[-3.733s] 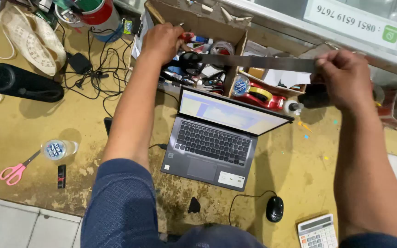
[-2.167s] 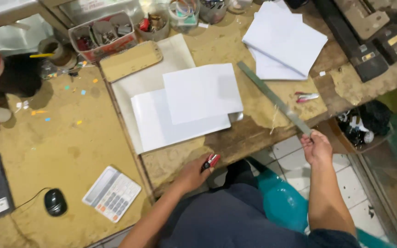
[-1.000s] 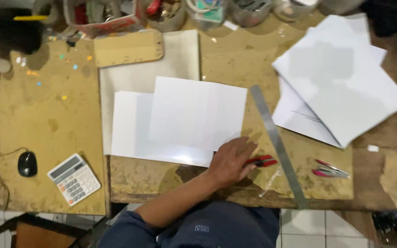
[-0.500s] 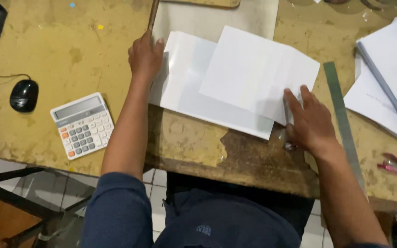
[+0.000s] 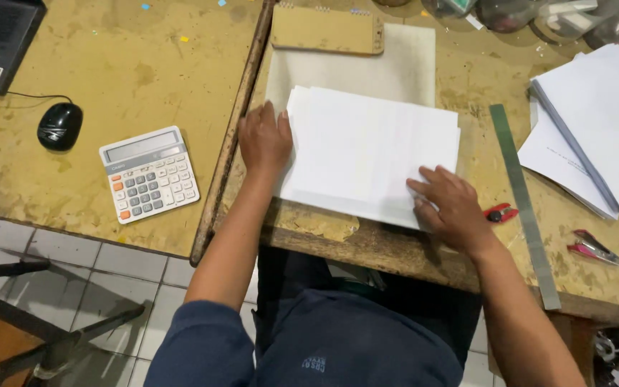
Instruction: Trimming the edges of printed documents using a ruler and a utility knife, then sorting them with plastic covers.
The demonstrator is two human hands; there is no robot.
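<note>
Two hands lie flat and open on one stack of white paper [image 5: 370,154] at the near edge of the wooden table [image 5: 467,93]: left hand [image 5: 265,140] against its left edge, right hand [image 5: 449,208] on its near right corner. The sheets look light, limp and slippery, best squared from the edges; their count is unclear. One steel ruler [image 5: 523,197], one calculator [image 5: 150,173], one mouse [image 5: 59,126].
</note>
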